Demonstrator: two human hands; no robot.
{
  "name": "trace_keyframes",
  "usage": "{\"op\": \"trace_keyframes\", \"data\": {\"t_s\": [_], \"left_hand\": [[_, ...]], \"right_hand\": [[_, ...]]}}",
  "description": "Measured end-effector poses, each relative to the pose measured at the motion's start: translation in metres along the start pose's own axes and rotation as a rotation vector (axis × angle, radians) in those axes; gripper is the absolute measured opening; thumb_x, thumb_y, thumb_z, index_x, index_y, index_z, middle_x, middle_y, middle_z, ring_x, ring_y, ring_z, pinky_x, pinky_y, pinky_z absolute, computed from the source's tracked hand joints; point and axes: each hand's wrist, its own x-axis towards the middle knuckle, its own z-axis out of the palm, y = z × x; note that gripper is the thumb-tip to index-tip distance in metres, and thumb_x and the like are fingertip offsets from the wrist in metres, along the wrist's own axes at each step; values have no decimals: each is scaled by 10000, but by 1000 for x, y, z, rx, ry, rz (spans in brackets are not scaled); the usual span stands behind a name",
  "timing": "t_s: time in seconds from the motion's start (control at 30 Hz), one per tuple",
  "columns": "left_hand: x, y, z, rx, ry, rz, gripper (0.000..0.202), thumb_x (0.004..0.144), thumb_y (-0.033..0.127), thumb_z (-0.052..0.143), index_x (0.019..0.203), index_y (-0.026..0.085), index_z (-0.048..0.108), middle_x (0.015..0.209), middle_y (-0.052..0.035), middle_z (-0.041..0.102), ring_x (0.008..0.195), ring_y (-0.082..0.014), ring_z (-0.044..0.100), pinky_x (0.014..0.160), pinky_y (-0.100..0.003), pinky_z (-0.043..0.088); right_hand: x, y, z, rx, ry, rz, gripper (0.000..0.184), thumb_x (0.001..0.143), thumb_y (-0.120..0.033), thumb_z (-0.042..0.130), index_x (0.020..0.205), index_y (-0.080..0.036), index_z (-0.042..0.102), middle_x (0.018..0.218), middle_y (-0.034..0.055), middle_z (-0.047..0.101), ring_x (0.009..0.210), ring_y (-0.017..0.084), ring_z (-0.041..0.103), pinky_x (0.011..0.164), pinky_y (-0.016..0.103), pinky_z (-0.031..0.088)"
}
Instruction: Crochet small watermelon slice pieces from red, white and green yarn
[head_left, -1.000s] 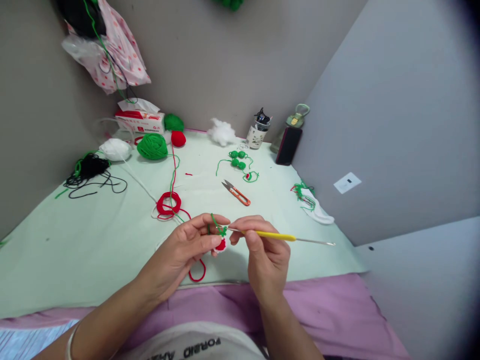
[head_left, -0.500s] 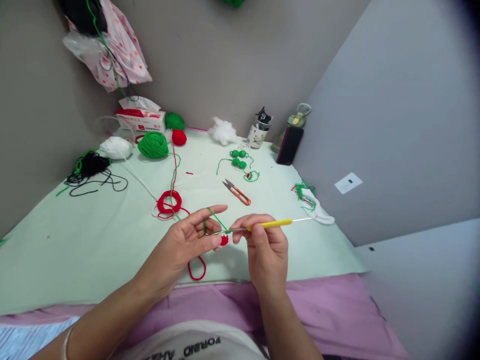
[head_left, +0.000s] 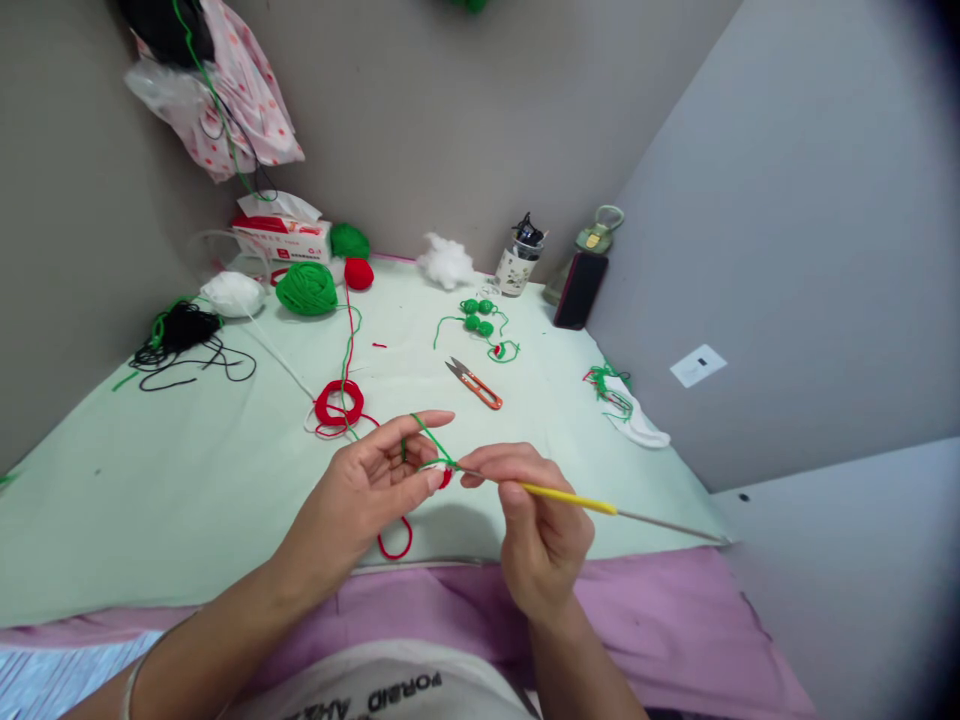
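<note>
While the left hand (head_left: 366, 488) pinches the red-and-white piece (head_left: 445, 479) between thumb and fingers, the right hand (head_left: 546, 530), just rightward, grips the yellow-handled hook (head_left: 574, 499), its long axis slanting down rightward.

Left fingers (head_left: 411, 490) pinching crochet piece (head_left: 445, 478), right fingers (head_left: 516, 463) holding hook (head_left: 576, 498), snips (head_left: 477, 386) beyond

The person's left hand (head_left: 367, 490) and right hand (head_left: 546, 530) were bare and slender-fingered, and both forearms (head_left: 244, 615) were bare as well, narrowing toward the wrists. A thin, pale band (head_left: 129, 690) crossed the left forearm. The person wore a whitish top (head_left: 390, 665), its front marked with bold black capitals (head_left: 426, 683); one word appeared to read FORBID, while the lettering beside it was partly cut off.
</note>
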Motion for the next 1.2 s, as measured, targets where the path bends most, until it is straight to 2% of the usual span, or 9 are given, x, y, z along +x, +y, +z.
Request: {"op": "trace_keyframes", "data": {"t_s": [0.23,0.33,0.47,0.57,0.67,0.87,1.03,1.1,1.2], "left_hand": [[-1,5,10,-48,49,42,479,799,284,866,1264,287,754,861,15,626,811,-147,592,753,-250,504],[-1,3,11,-209,-25,-66,557,792,320,870,1327,272,726,871,3,648,782,-141,588,724,-241,497],[1,2,7,-365,-53,-215,499,788,316,878,1269,242,768,809,7,651,716,-106,557,701,-203,488],[3,2,4,-341,-10,-175,390,812,276,860,1198,257,805,842,9,666,720,-87,543,697,-170,471],[1,4,6,-282,-39,-128,371,817,281,852,1185,287,811,838,12,657,753,-102,546,696,-177,460],[0,0,12,-205,-17,-62,402,809,274,861,1205,311,799,883,7,681,840,-140,579,773,-232,467],[3,-4,13,-354,-18,-129,481,801,308,865,1269,257,766,896,-13,711,781,-144,597,780,-261,490],[5,-4,10,-405,-57,-193,437,801,306,863,1224,229,788,918,-30,724,766,-136,598,748,-246,500],[7,-3,5,-411,-56,-212,372,790,259,867,1156,213,819,876,-20,711,700,-105,568,689,-208,494]], "right_hand": [[-10,4,3,-387,-67,-191,417,985,-126,607,1320,-367,664,1074,50,747,980,210,733,792,359,623],[-16,10,8,-499,-44,-251,564,937,-96,677,1396,-417,612,1071,42,733,997,215,737,797,352,635],[-12,6,7,-330,6,-170,398,988,-108,580,1296,-334,689,1048,59,742,938,210,721,775,371,617],[-3,-2,6,-39,143,31,263,1027,-149,529,1102,-279,745,887,37,716,775,178,679,693,354,582],[5,-4,9,127,140,141,202,1030,-221,567,1002,-262,763,885,39,715,715,165,661,626,333,563],[2,3,13,-44,78,82,268,1004,-143,592,1110,-313,769,977,38,775,928,201,718,775,364,600],[-6,9,12,-328,-11,-146,423,947,-127,660,1279,-379,728,1153,69,749,967,223,727,756,373,620],[-5,9,10,-270,48,-109,372,963,-128,634,1238,-350,748,1076,66,755,927,214,721,749,368,610],[2,5,8,31,201,124,241,1015,-169,578,1055,-288,784,902,30,724,723,151,679,656,314,571]]}}
